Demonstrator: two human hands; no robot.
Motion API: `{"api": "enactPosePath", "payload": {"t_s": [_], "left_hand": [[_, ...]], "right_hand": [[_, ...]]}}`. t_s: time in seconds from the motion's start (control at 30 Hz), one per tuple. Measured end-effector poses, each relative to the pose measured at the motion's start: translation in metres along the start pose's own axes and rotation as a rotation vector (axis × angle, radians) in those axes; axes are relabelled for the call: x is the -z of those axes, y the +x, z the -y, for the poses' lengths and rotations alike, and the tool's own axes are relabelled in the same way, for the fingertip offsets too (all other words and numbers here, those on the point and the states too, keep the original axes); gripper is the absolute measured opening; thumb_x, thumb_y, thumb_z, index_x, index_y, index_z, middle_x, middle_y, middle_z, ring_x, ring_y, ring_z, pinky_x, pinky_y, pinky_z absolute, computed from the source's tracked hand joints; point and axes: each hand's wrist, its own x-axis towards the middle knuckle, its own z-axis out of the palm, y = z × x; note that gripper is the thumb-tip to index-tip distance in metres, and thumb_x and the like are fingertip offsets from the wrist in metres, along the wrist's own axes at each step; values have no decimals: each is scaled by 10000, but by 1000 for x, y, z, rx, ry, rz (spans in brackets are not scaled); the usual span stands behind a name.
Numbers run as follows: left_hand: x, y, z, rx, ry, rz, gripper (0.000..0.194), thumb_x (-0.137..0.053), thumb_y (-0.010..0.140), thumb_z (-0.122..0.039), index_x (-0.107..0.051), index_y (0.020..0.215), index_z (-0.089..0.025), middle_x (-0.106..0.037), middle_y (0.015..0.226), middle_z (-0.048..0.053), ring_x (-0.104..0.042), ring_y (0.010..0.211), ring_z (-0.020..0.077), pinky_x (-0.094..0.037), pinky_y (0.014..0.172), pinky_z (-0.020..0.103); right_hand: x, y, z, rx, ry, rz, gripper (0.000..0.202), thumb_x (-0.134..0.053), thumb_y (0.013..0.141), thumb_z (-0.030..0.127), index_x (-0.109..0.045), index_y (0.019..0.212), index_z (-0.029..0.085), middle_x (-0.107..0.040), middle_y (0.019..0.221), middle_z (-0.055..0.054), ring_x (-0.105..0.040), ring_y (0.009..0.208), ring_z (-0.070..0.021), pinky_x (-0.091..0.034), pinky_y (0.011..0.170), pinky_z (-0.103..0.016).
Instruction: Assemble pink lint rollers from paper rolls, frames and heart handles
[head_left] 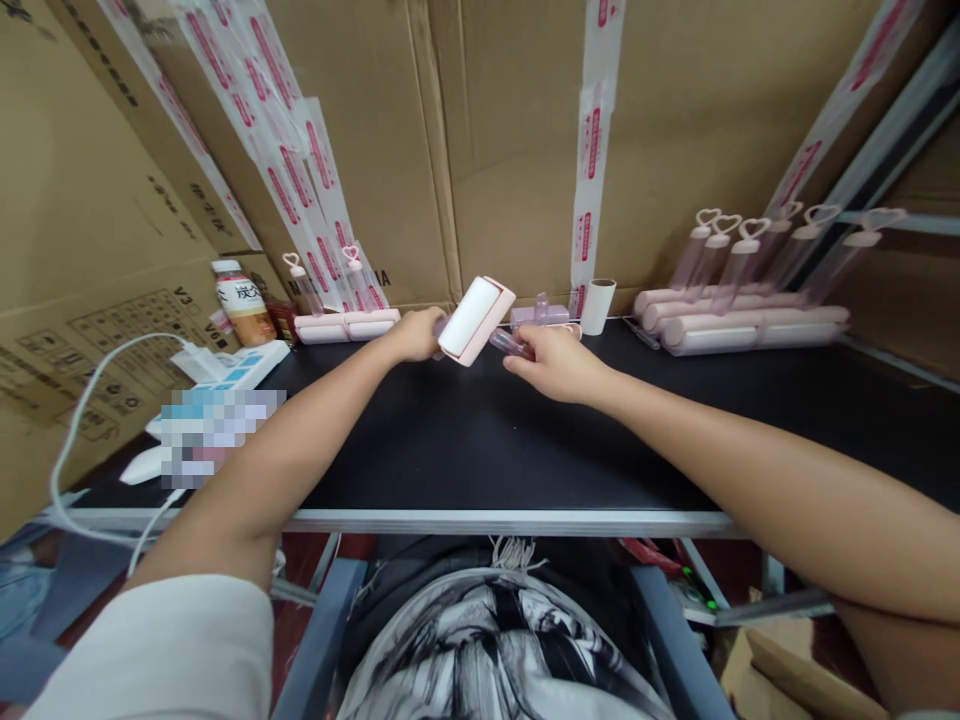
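A pink lint roller with a white sticky roll tilts over the middle of the black table. My left hand is closed around its handle end, and the fingers partly hide that end. My right hand is closed on a clear pinkish plastic tube, whose tip points toward the roller with a small gap between them. Behind my right hand lie translucent purple-pink plastic parts, partly covered by the hand. A white paper roll stands upright just right of them.
Lint rollers with heart-topped clear handles are stacked at the right, and a few more rollers lie at the left. A drink bottle and a power strip with a white cable sit far left. Cardboard walls the back.
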Motion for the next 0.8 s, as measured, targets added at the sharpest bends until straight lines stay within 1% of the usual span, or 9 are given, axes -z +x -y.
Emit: {"api": "enactPosePath", "payload": {"t_s": [0.07,0.1,0.17,0.23,0.33,0.47,0.6,0.7,0.8], "left_hand": [[18,-14,-4,128,-43,-79,635,-893,623,-449,-682,1135,-138,-782,1108,136,-718,1002,280,-550,885,366],[25,-21,-8,152,-122,-87,695,-865,678,-492,-650,1234,-134,-769,1166,143,-722,998,265,-556,871,359],[36,-33,-18,140,-282,-6,770,-844,729,-561,-603,1331,-146,-752,1232,142,-730,994,249,-566,832,343],[41,-42,-29,73,-351,72,812,-909,679,-541,-605,1322,-149,-747,1259,143,-731,1052,253,-571,867,334],[37,-46,-37,-9,-348,95,844,-957,639,-491,-597,1318,-141,-737,1288,160,-718,1142,265,-566,946,344],[29,-44,-31,-32,-320,88,838,-951,657,-457,-571,1335,-142,-723,1316,180,-709,1189,274,-551,1004,375],[26,-45,-28,-28,-352,122,822,-945,662,-458,-567,1326,-156,-728,1300,175,-716,1182,286,-558,986,391],[22,-46,-31,-29,-355,128,818,-942,665,-457,-554,1323,-166,-724,1302,170,-709,1196,295,-563,958,380],[14,-48,-35,-44,-291,140,804,-930,680,-455,-539,1328,-185,-715,1306,154,-695,1220,305,-555,941,375]], "right_hand": [[-2,0,0,4,-9,29,119,-647,893,275,-590,824,197,-695,811,-56,-593,726,-198,-360,677,-309],[-2,0,-1,-3,-7,44,99,-646,887,260,-596,831,195,-696,811,-56,-593,722,-198,-360,671,-307],[-4,-1,0,-25,6,69,65,-646,882,242,-611,862,191,-694,804,-50,-595,715,-198,-363,664,-302],[-5,-1,0,-41,17,81,60,-648,886,239,-622,893,186,-692,807,-48,-598,719,-197,-372,665,-298],[-7,-3,-1,-34,1,76,74,-651,900,247,-632,915,178,-690,818,-50,-595,725,-196,-376,675,-296],[-10,-4,-3,-10,-33,65,95,-658,914,267,-643,939,177,-690,807,-48,-593,723,-198,-370,677,-300],[-11,-4,-4,1,-41,61,114,-669,926,293,-636,928,185,-701,820,-53,-599,731,-203,-371,678,-303],[-11,-5,-4,11,-33,54,117,-676,932,291,-630,923,184,-703,835,-58,-606,741,-204,-378,684,-303],[-10,-6,-3,35,-51,52,123,-673,946,300,-648,964,181,-716,867,-70,-628,769,-218,-391,699,-310]]}}
